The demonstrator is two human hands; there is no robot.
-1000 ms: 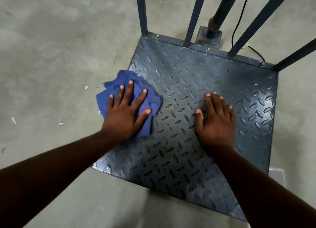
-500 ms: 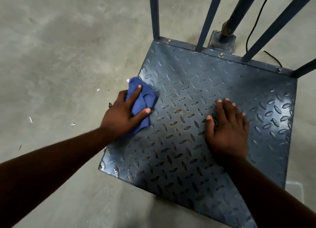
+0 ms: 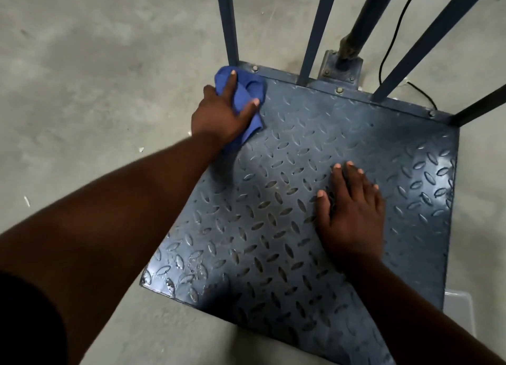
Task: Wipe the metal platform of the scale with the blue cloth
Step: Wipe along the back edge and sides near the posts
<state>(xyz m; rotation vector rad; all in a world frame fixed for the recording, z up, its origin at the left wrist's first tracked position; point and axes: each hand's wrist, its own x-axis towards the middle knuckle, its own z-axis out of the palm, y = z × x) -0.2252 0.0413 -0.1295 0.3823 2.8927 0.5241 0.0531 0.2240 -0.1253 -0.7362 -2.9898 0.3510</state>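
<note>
Blue cloth (image 3: 246,91) gripped in curled fingers (image 3: 231,82) of left hand (image 3: 219,115) on platform (image 3: 301,145) corner; right hand (image 3: 353,214) pressed flat, fingers straight

Platform (image 3: 273,214): dk blue-grey, raised lozenge tread pattern throughout; lozenges grey-brown nr centre, pale glints at edges.
Cloth (image 3: 247,95): bright blue, plain.
Upright bars (image 3: 227,22): dk blue, plain.
Floor (image 3: 82,91): grey, mottled, w/ white flecks.
Cable (image 3: 394,30): black.
Sleeve (image 3: 27,323): black.

A grey concrete floor (image 3: 82,77), mottled with darker patches, fills the surroundings. A few small white scraps (image 3: 26,201) lie scattered on it at the left, and a thin black cable (image 3: 381,69) trails across it at the upper right.
</note>
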